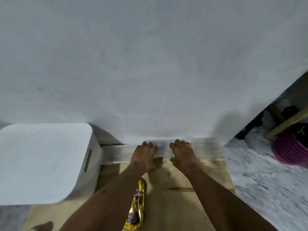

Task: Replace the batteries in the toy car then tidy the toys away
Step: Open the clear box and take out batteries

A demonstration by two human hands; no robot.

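While I watch remotely, my left hand (145,155) and right hand (182,154) sit side by side on the clear box (116,155) at lower centre, fingers bunched and curled over its top. The gold toy car (137,209) lies on the wooden floor (175,205) at bottom centre, between the forearms. A white bin (45,162) stands lower left.

Home rm, storage bin (41,164), marble floor (266,180)

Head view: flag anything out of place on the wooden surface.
The gold toy car lies loose on the wooden surface, outside the clear box that the left hand and right hand grip by the wall. Motion blur hides finer detail.
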